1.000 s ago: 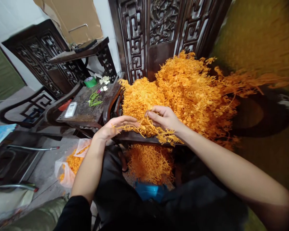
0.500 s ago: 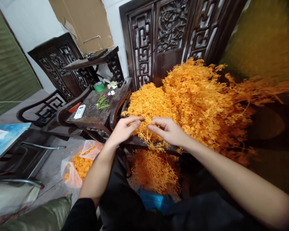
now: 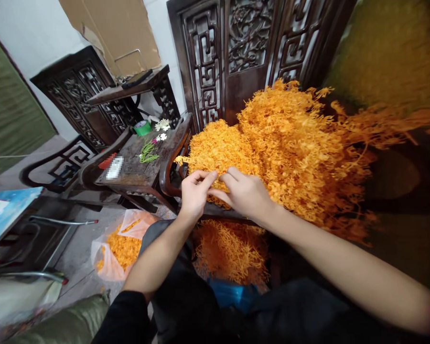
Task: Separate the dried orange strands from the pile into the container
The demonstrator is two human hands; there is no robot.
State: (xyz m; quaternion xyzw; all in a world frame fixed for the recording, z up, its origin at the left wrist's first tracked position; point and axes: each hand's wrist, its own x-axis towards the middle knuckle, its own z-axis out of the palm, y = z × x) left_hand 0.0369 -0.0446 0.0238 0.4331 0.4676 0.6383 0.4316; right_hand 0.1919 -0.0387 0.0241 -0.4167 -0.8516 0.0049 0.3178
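My left hand [image 3: 196, 191] is closed in a pinch, thumb against forefinger, at the front edge of a heap of orange, frilly dried-looking flower sprigs [image 3: 286, 143]. Right beside it, my right hand [image 3: 246, 193] is pinched too, and the fingertips of both almost meet. Whatever lies between the fingers is too small and hidden to make out. One orange sprig tip [image 3: 181, 160] pokes out just above and left of my left hand; I cannot tell whether it is held. Below my hands, between my legs, a mass of thin orange stems [image 3: 232, 251] fills a blue bag [image 3: 232, 294].
The heap rests on a dark carved wooden chair [image 3: 244, 93]. To the left, a wooden side table [image 3: 129, 145] bears green tape [image 3: 142, 127], cut green stems [image 3: 149, 153] and a white blurred item [image 3: 115, 168]. On the floor, a pinkish plastic bag [image 3: 109, 260] holds orange bits.
My hands have drawn closer together, from loosely curled fingers to tight pinches. The loose stems that hung below them no longer show. The view has shifted slightly.
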